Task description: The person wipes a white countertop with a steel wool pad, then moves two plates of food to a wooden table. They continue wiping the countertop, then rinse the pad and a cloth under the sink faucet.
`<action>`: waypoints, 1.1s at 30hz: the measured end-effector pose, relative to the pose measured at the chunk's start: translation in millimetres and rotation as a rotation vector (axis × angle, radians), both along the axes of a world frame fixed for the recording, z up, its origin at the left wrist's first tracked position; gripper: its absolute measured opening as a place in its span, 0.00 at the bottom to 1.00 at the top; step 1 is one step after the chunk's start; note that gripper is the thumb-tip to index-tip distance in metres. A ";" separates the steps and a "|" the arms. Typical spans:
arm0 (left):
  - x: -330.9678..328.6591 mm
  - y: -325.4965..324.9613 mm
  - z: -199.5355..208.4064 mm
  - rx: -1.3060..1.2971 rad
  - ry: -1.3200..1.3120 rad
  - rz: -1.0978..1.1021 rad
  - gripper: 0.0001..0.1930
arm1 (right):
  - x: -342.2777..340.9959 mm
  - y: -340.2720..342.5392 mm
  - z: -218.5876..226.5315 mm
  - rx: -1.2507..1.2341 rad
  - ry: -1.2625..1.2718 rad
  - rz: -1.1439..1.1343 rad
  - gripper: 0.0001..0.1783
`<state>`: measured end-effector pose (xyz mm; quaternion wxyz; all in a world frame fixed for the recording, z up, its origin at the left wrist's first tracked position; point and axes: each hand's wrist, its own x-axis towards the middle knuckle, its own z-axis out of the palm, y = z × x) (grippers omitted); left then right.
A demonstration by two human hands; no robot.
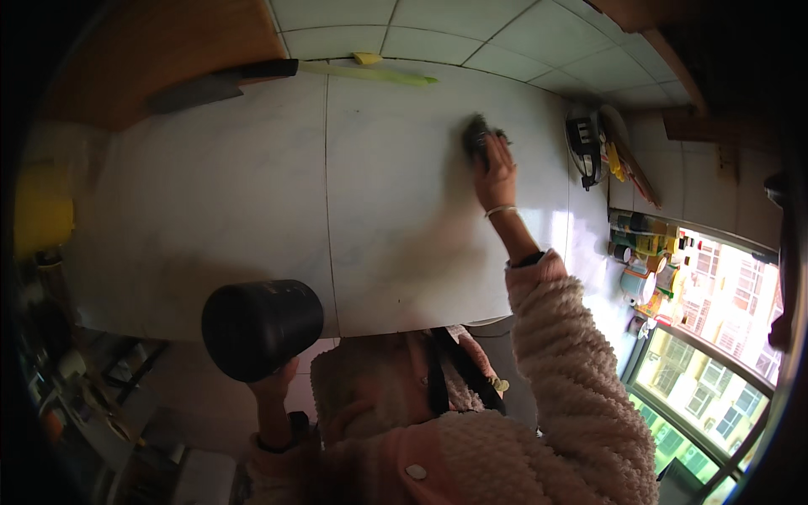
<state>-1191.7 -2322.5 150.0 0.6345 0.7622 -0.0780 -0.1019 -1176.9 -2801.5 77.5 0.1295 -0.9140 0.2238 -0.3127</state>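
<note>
My left hand (276,383) holds up a black cylindrical container (263,328) at the counter's front edge. The container hides most of its fingers. Farther away, my right hand (495,175) is closed over a dark crumpled cloth (476,139), pressed against the white countertop (396,194). That arm is stretched forward in a fluffy pale sleeve. Along the back edge lie a long green stalk (379,76) and a small yellow piece (367,58). To their left rests a cleaver (198,93) with a black handle.
Pale tiles (429,42) rise behind the counter. A black device (583,151) stands by the right wall. Bottles and jars (644,261) crowd the sill beside a bright window (724,353). A yellow object (42,210) is at the far left.
</note>
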 end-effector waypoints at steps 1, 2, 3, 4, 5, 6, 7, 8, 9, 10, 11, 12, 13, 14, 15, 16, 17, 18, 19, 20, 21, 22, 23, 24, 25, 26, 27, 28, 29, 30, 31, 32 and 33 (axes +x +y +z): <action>-0.1 -0.8 -1.8 -0.020 0.040 0.041 0.40 | 3.6 -2.6 -4.8 0.059 0.072 0.116 0.20; 1.6 -1.3 -3.7 -0.051 0.065 0.070 0.40 | 7.8 1.9 -6.5 0.189 0.052 0.107 0.20; 3.0 -1.7 -5.9 -0.100 0.083 0.106 0.39 | 12.7 19.4 -12.4 -0.018 -0.037 0.291 0.20; 4.5 -1.4 -7.6 -0.046 0.104 0.090 0.39 | 16.5 44.0 -15.7 -0.058 0.005 0.407 0.22; 7.8 -0.2 -9.1 -0.006 0.115 0.072 0.39 | 19.0 71.0 -19.3 -0.100 0.011 0.520 0.28; 10.4 1.1 -9.4 0.023 0.155 0.095 0.39 | 24.7 91.9 -22.0 -0.063 0.162 0.485 0.27; 14.0 3.0 -9.5 0.074 0.109 0.034 0.39 | 38.6 93.7 -25.3 0.007 0.074 0.414 0.26; 15.7 5.1 -8.7 0.114 0.102 0.018 0.38 | 55.3 91.1 -29.1 0.063 0.000 0.350 0.25; 17.4 7.6 -7.4 0.079 0.055 -0.046 0.38 | 75.7 74.2 -31.4 -0.012 -0.043 0.244 0.19; 17.6 9.7 -6.3 0.191 0.007 -0.032 0.38 | 92.8 57.1 -33.9 0.043 0.046 0.127 0.11; 17.6 12.5 -4.5 0.229 -0.081 -0.070 0.39 | 117.6 40.7 -37.1 -0.025 0.108 -0.014 0.06; 15.8 14.2 -3.4 0.215 -0.057 -0.048 0.39 | 136.8 29.8 -39.8 -0.098 0.173 -0.099 0.07; 14.4 16.4 -2.6 0.201 -0.034 -0.026 0.40 | 155.1 26.8 -41.7 -0.079 0.183 -0.123 0.08; 10.9 17.7 -2.0 0.133 0.099 0.060 0.41 | 169.4 30.8 -41.9 -0.096 0.177 -0.155 0.09; 9.5 19.9 -2.2 0.121 0.180 0.102 0.41 | 182.2 42.0 -40.6 -0.029 0.161 -0.149 0.11; 6.2 21.5 -2.3 0.106 0.260 0.146 0.42 | 189.8 59.1 -37.5 0.032 0.136 -0.156 0.13; 6.3 24.2 -3.9 0.147 0.284 0.151 0.43 | 193.0 78.0 -33.3 0.221 0.059 -0.072 0.14; 5.0 26.5 -5.0 0.199 0.331 0.195 0.43 | 187.9 94.7 -28.8 0.054 0.093 0.176 0.17; 5.3 29.2 -6.8 0.179 0.285 0.178 0.43 | 180.4 107.7 -24.5 0.068 0.188 0.279 0.19; 5.5 31.8 -8.4 0.170 0.263 0.196 0.44 | 175.2 115.5 -20.0 -0.002 0.154 0.460 0.21; 6.5 34.4 -10.1 0.161 0.242 0.216 0.44 | 172.7 117.0 -16.5 0.084 0.191 0.366 0.22; 7.5 37.4 -11.2 0.160 0.182 0.168 0.44 | 170.3 113.6 -13.6 0.129 0.190 0.317 0.24; 8.4 39.3 -13.1 0.156 0.119 0.129 0.43 | 173.5 106.5 -12.2 0.187 0.238 0.233 0.25; 8.4 41.2 -13.7 0.184 0.086 0.120 0.43 | 177.0 98.0 -11.3 0.126 0.199 0.096 0.22; 8.3 42.7 -13.6 0.148 0.122 0.138 0.43 | 188.2 90.5 -11.5 0.127 0.196 0.145 0.19; 8.4 42.9 -13.5 0.140 0.188 0.170 0.43 | 199.2 86.0 -11.7 0.137 0.183 0.161 0.17; 8.2 43.4 -11.9 0.134 0.255 0.200 0.42 | 207.0 86.1 -12.1 0.145 0.290 0.150 0.15; 7.5 43.0 -10.2 0.139 0.268 0.196 0.42 | 212.7 91.5 -12.1 0.127 0.319 0.154 0.13; 7.9 42.8 -8.5 0.141 0.277 0.191 0.42 | 213.7 98.9 -11.0 0.086 0.272 0.205 0.12; 7.8 42.4 -6.3 0.120 0.276 0.193 0.41 | 209.0 109.7 -10.0 0.099 0.228 0.312 0.15; 7.9 41.7 -4.7 0.100 0.274 0.196 0.41 | 199.0 121.1 -7.8 0.158 0.197 0.539 0.18; 8.5 41.8 -2.9 0.058 0.269 0.203 0.41 | 182.6 129.7 -5.1 0.211 0.141 0.723 0.21; 8.9 41.7 -1.8 -0.004 0.294 0.241 0.41 | 165.2 136.0 -3.2 0.197 0.189 0.771 0.24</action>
